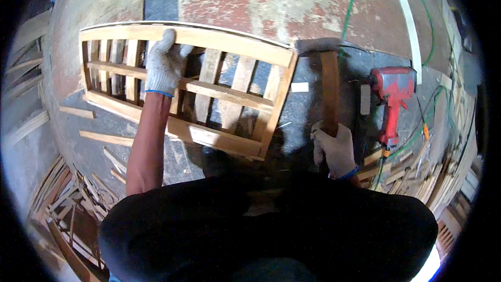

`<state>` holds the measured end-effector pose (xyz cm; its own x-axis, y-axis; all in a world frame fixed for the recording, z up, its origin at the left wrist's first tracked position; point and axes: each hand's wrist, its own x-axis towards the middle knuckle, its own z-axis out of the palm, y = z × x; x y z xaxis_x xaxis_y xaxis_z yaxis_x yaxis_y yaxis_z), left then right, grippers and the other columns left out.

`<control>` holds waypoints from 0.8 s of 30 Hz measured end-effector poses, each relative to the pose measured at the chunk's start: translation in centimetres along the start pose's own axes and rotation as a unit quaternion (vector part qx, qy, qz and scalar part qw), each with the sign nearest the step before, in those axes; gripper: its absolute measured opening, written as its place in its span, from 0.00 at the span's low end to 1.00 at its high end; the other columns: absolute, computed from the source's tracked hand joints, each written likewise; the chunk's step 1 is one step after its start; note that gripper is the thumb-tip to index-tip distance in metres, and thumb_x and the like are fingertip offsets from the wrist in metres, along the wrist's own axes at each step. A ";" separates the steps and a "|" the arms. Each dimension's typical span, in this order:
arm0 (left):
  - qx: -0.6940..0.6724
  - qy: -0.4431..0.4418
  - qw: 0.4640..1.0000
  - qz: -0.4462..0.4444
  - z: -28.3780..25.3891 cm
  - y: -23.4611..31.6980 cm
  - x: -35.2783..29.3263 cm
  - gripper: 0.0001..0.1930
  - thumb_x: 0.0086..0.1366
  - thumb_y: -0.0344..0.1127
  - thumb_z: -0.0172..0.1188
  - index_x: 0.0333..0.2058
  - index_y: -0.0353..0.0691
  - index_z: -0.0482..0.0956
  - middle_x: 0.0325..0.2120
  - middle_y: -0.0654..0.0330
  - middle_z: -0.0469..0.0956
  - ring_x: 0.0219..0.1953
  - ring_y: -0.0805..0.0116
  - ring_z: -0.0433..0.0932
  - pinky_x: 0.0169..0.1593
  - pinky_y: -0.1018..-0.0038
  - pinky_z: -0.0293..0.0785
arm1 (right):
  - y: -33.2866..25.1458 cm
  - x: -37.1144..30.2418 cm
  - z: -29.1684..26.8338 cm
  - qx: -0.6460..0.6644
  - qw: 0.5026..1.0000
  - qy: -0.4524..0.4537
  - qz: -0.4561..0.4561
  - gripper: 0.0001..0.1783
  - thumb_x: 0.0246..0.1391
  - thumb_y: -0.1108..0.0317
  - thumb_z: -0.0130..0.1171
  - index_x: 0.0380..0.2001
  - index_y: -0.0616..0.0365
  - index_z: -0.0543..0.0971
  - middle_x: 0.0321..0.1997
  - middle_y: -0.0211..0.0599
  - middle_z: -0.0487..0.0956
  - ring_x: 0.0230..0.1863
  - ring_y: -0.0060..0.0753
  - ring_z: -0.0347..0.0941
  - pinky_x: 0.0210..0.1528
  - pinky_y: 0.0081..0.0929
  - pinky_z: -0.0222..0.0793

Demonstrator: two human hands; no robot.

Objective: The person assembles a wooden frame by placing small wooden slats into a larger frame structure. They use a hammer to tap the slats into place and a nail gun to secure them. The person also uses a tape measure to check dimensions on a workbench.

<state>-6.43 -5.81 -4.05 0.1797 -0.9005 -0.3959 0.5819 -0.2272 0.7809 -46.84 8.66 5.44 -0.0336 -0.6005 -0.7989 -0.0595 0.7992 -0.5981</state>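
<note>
A slatted wooden frame [224,91] lies tilted across the floor before me, with pale rails around several crosspieces. My left hand [166,65], in a knitted glove with a blue cuff, grips its far rail. On the right, my gloved right hand [335,149] is wrapped round the wooden handle of a hammer [330,89]. The hammer's dark head reaches the frame's far right corner; I cannot tell whether they touch. A red nail gun [392,91] rests to the right of the hammer.
A green air hose [432,21] loops at the far right. Loose wood strips [107,138] lie left of the frame, and piles of offcuts [407,172] lie at the right. A small white piece [300,87] sits between frame and hammer.
</note>
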 end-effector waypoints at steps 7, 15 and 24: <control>0.020 0.073 0.997 0.016 1.1 0.2 -0.2 0.12 0.71 0.38 0.65 0.46 0.37 0.79 0.40 0.56 0.83 0.42 0.60 0.85 0.41 0.70 0.88 | 0.2 -0.2 -1.0 -0.022 0.999 -0.033 -0.013 0.07 0.61 0.67 0.62 0.33 0.59 0.79 0.15 0.29 0.74 0.12 0.24 0.68 0.15 0.27 0.62; 0.034 0.060 0.998 0.009 1.5 0.5 0.2 0.13 0.73 0.36 0.61 0.50 0.33 0.77 0.45 0.51 0.82 0.47 0.56 0.84 0.48 0.65 0.87 | 1.4 0.4 -1.1 -0.042 0.998 -0.051 -0.015 0.08 0.61 0.66 0.63 0.31 0.59 0.79 0.15 0.29 0.74 0.12 0.24 0.68 0.15 0.27 0.62; 0.065 0.022 0.997 -0.020 0.1 0.9 0.5 0.18 0.71 0.42 0.64 0.52 0.36 0.76 0.46 0.49 0.81 0.48 0.52 0.84 0.48 0.61 0.87 | 1.5 0.5 -0.1 -0.039 0.998 -0.054 -0.007 0.08 0.61 0.70 0.60 0.29 0.62 0.74 0.14 0.32 0.72 0.12 0.27 0.68 0.16 0.28 0.62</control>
<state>-5.88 -6.52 -3.54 0.1945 -0.8738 -0.4457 0.4821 -0.3105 0.8192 -47.02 9.59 4.12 0.0749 -0.6015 -0.7953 -0.1372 0.7838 -0.6057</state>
